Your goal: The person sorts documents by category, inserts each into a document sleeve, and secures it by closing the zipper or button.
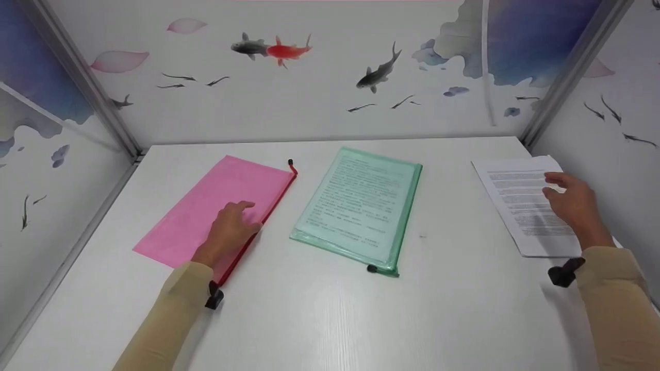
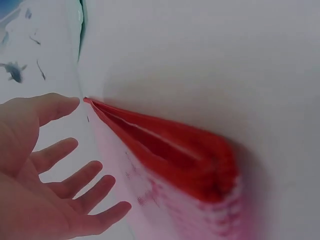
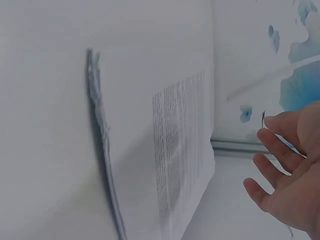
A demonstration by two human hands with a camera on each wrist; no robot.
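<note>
A pink zip pouch (image 1: 211, 206) with a red zipper edge (image 2: 165, 145) lies at the left of the white table (image 1: 330, 309). My left hand (image 1: 232, 229) rests on it with fingers spread and straight (image 2: 75, 180). A green clear pouch (image 1: 361, 206) with printed sheets inside lies in the middle. At the right lies a stack of printed paper (image 1: 521, 206); my right hand (image 1: 572, 201) hovers over its right side, fingers relaxed and holding nothing (image 3: 287, 175). The stack's thick edge shows in the right wrist view (image 3: 102, 140).
Painted walls with fish close the table at the back (image 1: 309, 77), left (image 1: 41, 154) and right (image 1: 619, 129). Metal corner posts (image 1: 572, 72) stand at both back corners. Small black wrist cameras (image 1: 564, 273) sit on both beige sleeves.
</note>
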